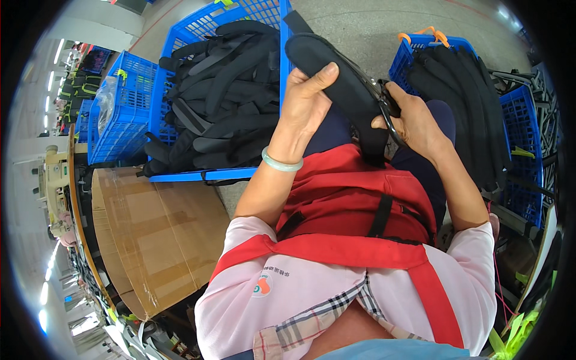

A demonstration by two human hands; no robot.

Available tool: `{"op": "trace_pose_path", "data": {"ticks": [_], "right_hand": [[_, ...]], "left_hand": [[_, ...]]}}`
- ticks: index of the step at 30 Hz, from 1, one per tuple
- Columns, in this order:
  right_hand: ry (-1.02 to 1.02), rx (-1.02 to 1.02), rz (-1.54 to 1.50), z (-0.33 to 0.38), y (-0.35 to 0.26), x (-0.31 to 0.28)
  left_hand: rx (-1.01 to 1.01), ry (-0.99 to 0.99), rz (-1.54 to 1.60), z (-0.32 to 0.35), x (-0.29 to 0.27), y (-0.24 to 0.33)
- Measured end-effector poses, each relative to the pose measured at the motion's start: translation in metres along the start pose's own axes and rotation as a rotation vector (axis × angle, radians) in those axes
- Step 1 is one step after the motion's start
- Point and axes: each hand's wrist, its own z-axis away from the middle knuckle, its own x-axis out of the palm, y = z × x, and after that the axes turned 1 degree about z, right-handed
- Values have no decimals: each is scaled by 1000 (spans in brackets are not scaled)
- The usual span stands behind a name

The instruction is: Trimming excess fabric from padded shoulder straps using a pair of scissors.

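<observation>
We find open passage ahead of the hands, over the grey floor (354, 27) between the large blue crate (284, 78) and the small blue crate (401, 67). The black padded strip (342, 84) in the left hand (307, 99) obstructs that lane's left side, its far end reaching the large crate's wall. Between the hands, we note scissors (391, 120) in the right hand (420, 123). Hanging black strips (456, 114) restrict rightward travel; the red apron (354, 198) limits room below.
</observation>
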Motion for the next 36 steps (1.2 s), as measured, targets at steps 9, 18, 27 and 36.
{"op": "trace_pose_path", "data": {"ticks": [9, 18, 27, 36], "right_hand": [[49, -98, -44, -7, -7, -2], [95, 68, -459, -12, 0, 5], [17, 50, -451, -1, 6, 9], [33, 55, -62, 15, -5, -1]], "left_hand": [[2, -33, -37, 2, 8, -6], [428, 166, -343, -6, 34, -12], [56, -29, -248, -2, 5, 6], [46, -23, -181, -1, 5, 1]]}}
